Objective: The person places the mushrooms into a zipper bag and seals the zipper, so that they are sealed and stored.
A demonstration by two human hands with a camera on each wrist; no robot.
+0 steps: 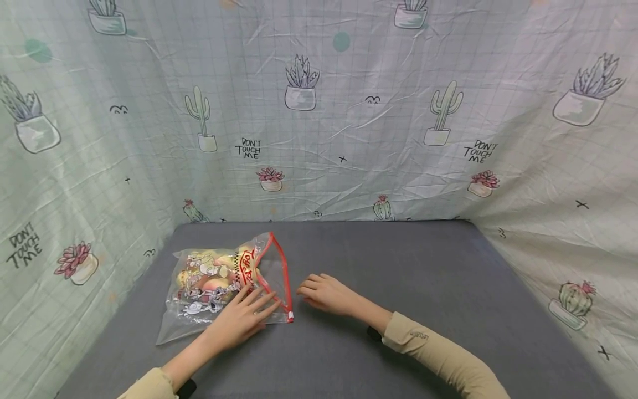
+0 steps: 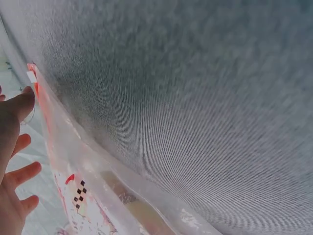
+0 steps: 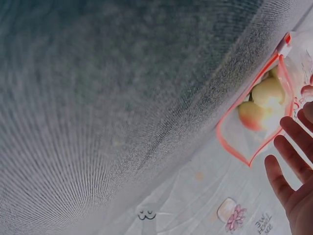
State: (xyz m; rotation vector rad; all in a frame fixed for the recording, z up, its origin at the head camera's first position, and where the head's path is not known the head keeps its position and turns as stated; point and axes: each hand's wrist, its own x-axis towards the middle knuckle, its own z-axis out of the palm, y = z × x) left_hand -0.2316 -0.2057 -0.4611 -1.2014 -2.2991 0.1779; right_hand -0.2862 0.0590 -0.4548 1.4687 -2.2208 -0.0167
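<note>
A clear zip bag (image 1: 174,324) printed with cartoon figures lies on the left of the grey table. Yellow-red fruits (image 1: 216,284), perhaps apples or peaches, are inside it. Its red-edged mouth (image 3: 230,142) faces right and gapes, showing the fruit in the right wrist view. A white slider (image 1: 291,316) sits at the near end of the red edge. My left hand (image 1: 236,324) has its fingers spread over the bag's near side by the mouth; whether they touch it is unclear. Just right of the mouth, my right hand (image 1: 329,293) holds nothing, its fingers loosely bent.
The grey tabletop (image 1: 423,277) extends to the right of the bag. A pale curtain (image 1: 339,127) printed with cacti and succulents hangs behind the table and on both sides.
</note>
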